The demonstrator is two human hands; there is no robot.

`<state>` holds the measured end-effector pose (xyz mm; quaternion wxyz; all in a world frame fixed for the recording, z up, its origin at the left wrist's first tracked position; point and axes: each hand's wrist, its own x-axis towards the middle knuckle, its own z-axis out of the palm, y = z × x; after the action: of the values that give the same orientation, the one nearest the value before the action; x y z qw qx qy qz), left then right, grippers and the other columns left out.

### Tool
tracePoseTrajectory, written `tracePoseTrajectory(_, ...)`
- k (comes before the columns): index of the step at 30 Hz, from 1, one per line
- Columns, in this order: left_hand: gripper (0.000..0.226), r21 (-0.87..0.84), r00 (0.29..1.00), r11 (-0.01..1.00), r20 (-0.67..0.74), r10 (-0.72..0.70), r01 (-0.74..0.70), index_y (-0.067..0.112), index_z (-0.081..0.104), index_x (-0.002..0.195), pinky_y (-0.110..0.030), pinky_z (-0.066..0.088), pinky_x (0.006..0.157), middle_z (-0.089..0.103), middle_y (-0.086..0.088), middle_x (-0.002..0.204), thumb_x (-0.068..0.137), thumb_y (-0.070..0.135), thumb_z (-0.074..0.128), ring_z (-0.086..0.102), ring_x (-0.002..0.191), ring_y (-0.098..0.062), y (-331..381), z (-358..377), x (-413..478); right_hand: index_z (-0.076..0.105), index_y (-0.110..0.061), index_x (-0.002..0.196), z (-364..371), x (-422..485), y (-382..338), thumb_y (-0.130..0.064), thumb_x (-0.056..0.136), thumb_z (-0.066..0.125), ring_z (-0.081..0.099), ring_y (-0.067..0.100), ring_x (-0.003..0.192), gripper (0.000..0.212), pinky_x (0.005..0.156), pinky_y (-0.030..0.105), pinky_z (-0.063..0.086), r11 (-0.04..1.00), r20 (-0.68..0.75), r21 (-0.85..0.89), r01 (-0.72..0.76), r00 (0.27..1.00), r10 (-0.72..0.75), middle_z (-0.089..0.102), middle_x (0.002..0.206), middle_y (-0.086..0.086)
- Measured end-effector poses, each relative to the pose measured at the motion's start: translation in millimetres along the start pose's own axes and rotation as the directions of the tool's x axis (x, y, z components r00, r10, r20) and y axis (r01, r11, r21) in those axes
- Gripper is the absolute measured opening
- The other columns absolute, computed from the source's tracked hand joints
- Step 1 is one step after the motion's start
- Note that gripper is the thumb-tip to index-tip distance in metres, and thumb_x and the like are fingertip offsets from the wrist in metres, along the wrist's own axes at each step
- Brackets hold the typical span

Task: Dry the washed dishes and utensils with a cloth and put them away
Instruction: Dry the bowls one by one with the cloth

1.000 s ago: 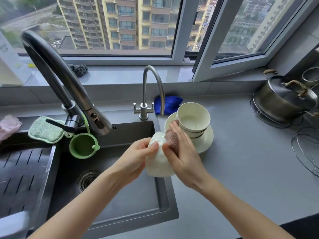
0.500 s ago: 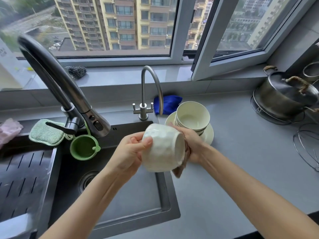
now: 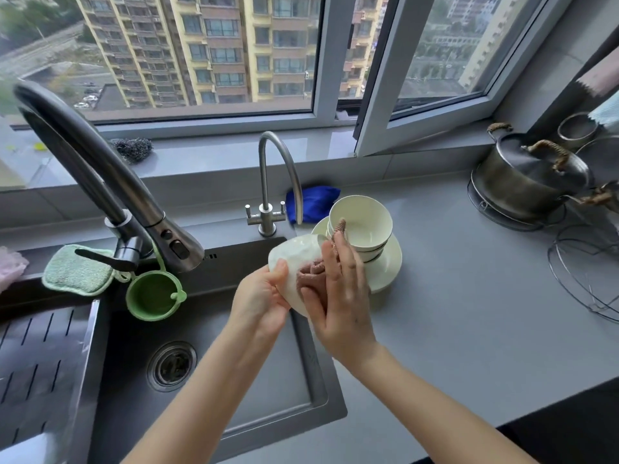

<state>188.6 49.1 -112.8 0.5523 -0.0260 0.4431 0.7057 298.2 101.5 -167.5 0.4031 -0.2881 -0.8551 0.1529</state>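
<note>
A white dimpled cup (image 3: 294, 259) is held tilted over the right edge of the dark sink (image 3: 207, 380). It is gripped at its base by the left hand (image 3: 259, 301), whose thumb is pressed on its side. A brownish-pink cloth (image 3: 313, 274) is pressed against the cup by the right hand (image 3: 341, 296), its fingers (image 3: 348, 262) laid nearly straight over the cloth.

Just behind the hands, stacked cream bowls (image 3: 363, 226) are set on a cream plate (image 3: 387, 266) on the grey tabletop (image 3: 469, 313). A blue cloth (image 3: 316, 202) is bunched behind the slim steel tap (image 3: 278, 182). A large dark faucet (image 3: 100, 182) is arched over the sink, with a green silicone cup (image 3: 152, 296) hung below it and a green sponge (image 3: 77, 274) beside it. A lidded steel pot (image 3: 529, 182) is stood on a wire trivet at the far right. A steel scourer (image 3: 132, 149) is left on the window sill (image 3: 217, 155), beyond which apartment blocks are seen.
</note>
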Motion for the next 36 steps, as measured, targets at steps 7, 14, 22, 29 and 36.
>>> tracePoseTrajectory(7, 0.02, 0.276, 0.979, 0.96, 0.179, -0.093, 0.041, 0.002, 0.066, 0.093, -0.023, 0.053, 0.061, 0.071, -0.005, 0.072, 0.093, 0.004, 0.045, 0.066, 0.063, -0.015, 12, -8, -7, 0.05, -0.022, 0.136, -39, 15, -13, -0.045, 0.088, 0.04, 0.029, 0.019, 0.14, 0.054, 0.114, 0.031, 0.022, 0.952, 0.173, 0.143, -0.27, 0.954, 0.244, 0.041, 0.146, -0.002)
tracePoseTrajectory(14, 0.019, 0.15, 0.948, 0.983, 0.282, -0.146, 0.107, 0.002, 0.066, 0.094, -0.018, 0.053, 0.051, 0.07, -0.001, 0.068, 0.09, 0.006, 0.047, 0.065, 0.053, -0.008, -4, 5, -12, 0.061, -0.022, 0.111, -79, 26, -8, -0.04, 0.1, 0.036, 0.063, 0.018, 0.091, 0.033, 0.077, 0.036, 0.053, 0.333, 0.21, 0.525, -0.783, 0.499, 0.841, 0.066, 0.099, -0.003)
tracePoseTrajectory(22, 0.045, 0.173, 0.774, 0.925, 0.508, -0.378, 0.339, 0.005, 0.072, 0.072, -0.013, 0.044, 0.046, 0.049, 0.004, 0.048, 0.033, 0.009, 0.095, 0.045, 0.038, -0.005, -56, 9, -25, 0.071, -0.017, 0.097, -155, -24, -2, -0.042, 0.094, 0.052, 0.067, 0.018, 0.087, 0.032, 0.079, 0.032, 0.052, -0.172, 0.5, 0.688, -0.705, 0.288, 0.816, 0.071, 0.093, 0.004)
tracePoseTrajectory(29, 0.069, 0.583, 0.547, 0.716, 0.482, -0.685, 0.383, 0.024, 0.056, 0.129, -0.053, 0.045, 0.098, 0.055, -0.008, 0.132, 0.066, 0.025, 0.083, 0.053, 0.117, -0.031, -148, 39, -81, 0.061, -0.021, 0.105, -244, -109, -30, -0.025, 0.086, 0.069, 0.065, 0.005, 0.095, 0.02, 0.08, 0.022, 0.052, 0.556, -0.244, 0.598, -0.578, 0.529, 0.813, 0.069, 0.098, -0.009)
tracePoseTrajectory(36, 0.048, 0.858, 0.188, 0.282, 0.221, -0.957, 0.429, 0.001, 0.056, 0.127, -0.052, 0.054, 0.085, 0.056, -0.028, 0.126, 0.096, 0.035, 0.044, 0.06, 0.104, -0.048, -252, 73, -199, 0.056, -0.018, 0.109, -348, -255, -83, -0.041, 0.086, 0.063, 0.066, 0.0, 0.085, 0.033, 0.073, 0.016, 0.052, 0.933, -0.343, -0.08, -0.35, 0.889, 0.303, 0.068, 0.095, -0.013)
